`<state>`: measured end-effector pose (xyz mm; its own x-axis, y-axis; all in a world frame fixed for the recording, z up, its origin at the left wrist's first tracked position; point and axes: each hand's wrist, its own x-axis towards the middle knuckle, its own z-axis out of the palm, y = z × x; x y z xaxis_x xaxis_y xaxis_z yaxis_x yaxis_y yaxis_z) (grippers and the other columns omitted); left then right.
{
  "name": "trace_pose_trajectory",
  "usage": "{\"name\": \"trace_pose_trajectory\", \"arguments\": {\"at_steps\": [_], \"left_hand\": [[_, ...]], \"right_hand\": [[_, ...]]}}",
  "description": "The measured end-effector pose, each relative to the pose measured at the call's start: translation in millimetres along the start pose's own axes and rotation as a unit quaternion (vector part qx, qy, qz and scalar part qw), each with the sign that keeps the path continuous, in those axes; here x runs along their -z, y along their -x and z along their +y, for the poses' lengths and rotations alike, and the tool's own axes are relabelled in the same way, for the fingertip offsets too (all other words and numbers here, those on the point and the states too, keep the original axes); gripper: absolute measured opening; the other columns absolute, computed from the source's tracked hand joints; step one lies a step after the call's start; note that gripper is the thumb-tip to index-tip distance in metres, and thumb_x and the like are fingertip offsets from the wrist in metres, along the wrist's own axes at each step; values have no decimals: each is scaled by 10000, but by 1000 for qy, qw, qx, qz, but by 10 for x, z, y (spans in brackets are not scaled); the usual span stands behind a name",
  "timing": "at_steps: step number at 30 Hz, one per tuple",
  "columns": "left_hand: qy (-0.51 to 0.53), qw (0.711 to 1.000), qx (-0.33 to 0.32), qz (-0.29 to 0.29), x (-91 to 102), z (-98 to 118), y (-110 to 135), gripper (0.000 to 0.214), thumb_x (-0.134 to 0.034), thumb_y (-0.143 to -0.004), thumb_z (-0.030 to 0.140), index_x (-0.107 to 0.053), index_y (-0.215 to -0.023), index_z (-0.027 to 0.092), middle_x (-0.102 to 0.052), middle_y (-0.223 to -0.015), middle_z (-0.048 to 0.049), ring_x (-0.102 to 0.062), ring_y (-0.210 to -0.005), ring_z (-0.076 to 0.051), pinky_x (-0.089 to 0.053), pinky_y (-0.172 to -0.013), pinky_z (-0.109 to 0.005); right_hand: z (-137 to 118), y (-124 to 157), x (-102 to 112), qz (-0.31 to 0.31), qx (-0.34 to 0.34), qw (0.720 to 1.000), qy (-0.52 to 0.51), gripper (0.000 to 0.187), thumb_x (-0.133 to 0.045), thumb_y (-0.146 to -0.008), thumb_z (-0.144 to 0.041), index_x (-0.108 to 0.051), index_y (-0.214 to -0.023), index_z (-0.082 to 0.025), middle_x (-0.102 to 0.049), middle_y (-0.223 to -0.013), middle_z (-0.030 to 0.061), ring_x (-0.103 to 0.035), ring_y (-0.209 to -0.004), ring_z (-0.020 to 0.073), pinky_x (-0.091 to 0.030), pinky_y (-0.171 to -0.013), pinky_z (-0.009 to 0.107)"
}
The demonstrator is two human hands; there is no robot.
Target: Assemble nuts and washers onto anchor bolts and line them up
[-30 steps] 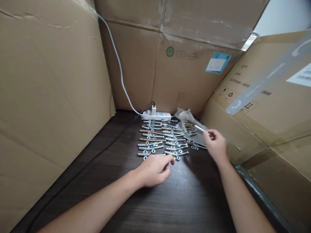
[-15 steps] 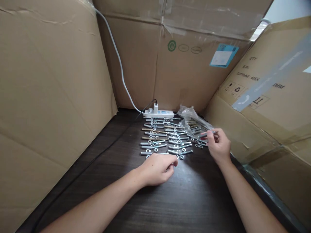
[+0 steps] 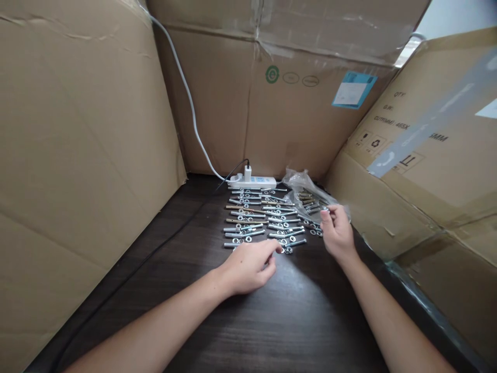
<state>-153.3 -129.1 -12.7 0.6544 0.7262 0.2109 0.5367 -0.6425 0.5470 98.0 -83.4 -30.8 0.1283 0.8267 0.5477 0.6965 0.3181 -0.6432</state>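
Observation:
Rows of metal bolts point(image 3: 248, 221), silver and some brassy, lie on the dark table with washers point(image 3: 248, 239) between them. Over the near end of the rows is my left hand point(image 3: 248, 267), fingers curled downward beside a few washers; whatever its fingertips hold is hidden. My right hand point(image 3: 338, 233) is closed at the right, near the clear plastic bag point(image 3: 301, 180) with more bolts in it. A small shiny end of a bolt point(image 3: 325, 209) shows at its fingertips, the rest hidden by the fingers.
A white power strip point(image 3: 256, 181) with a plug stands behind the rows. Its white cord point(image 3: 190, 101) climbs the back cardboard point(image 3: 217, 77), and a black cable point(image 3: 155, 246) crosses the table at left. Tall cardboard walls close in both sides.
My right hand has shifted left and turned, so the bolt that showed lengthwise now shows only its end. My left hand stays nearly in place, its index finger a little higher.

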Motion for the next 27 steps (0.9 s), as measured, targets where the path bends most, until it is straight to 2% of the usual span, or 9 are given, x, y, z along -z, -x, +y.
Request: {"name": "trace_pose_trajectory", "arguments": {"at_steps": [2, 6, 9, 16, 23, 27], "left_hand": [[18, 999, 18, 24, 0, -14, -2, 256, -434, -849, 193, -500, -1095, 219, -625, -858, 2, -564, -669, -132, -415, -625, -239], [43, 996, 41, 68, -16, -48, -11, 298, -433, -863, 218, -432, -1161, 219, -596, -898, -4, -556, -682, -127, -418, -633, -242], [50, 995, 42, 80, -32, -56, -17, 277, -414, -875, 219, -423, -1152, 223, -579, -894, -3, -548, -681, -124, -413, -623, -239], [73, 995, 20, 66, -51, -55, -21, 227, -372, -904, 194, -449, -1115, 227, -591, -989, -18, -567, -803, -140, -433, -713, -249], [78, 995, 16, 61, -60, -72, -16, 202, -388, -897, 180, -462, -1080, 222, -591, -999, -12, -569, -839, -142, -431, -731, -246], [78, 995, 20, 63, -58, -82, -16, 202, -392, -896, 182, -462, -1082, 220, -591, -999, -16, -569, -838, -143, -432, -733, -249]], "right_hand": [[-134, 53, -37, -45, 26, 999, 7, 209, -383, -916, -416, -435, -914, -214, -464, -669, -22, -472, -578, 136, -386, -556, 252], [-418, 192, -119, -204, 76, 976, 18, 159, -402, -913, -358, -466, -925, -212, -525, -717, -7, -500, -622, 142, -391, -604, 257], [-554, 276, -171, -269, 111, 957, 15, 116, -431, -893, -315, -487, -904, -213, -567, -750, -2, -523, -643, 142, -405, -631, 254], [-646, 325, -192, -304, 140, 942, 4, 94, -481, -842, -230, -533, -919, -215, -617, -805, 6, -544, -674, 145, -423, -663, 255], [-652, 316, -194, -310, 141, 940, 10, 82, -495, -837, -229, -547, -898, -216, -629, -796, 1, -556, -673, 144, -421, -654, 246], [-652, 322, -192, -307, 144, 941, 7, 127, -484, -866, -263, -566, -950, -215, -648, -834, 11, -578, -701, 148, -426, -664, 247]]}}
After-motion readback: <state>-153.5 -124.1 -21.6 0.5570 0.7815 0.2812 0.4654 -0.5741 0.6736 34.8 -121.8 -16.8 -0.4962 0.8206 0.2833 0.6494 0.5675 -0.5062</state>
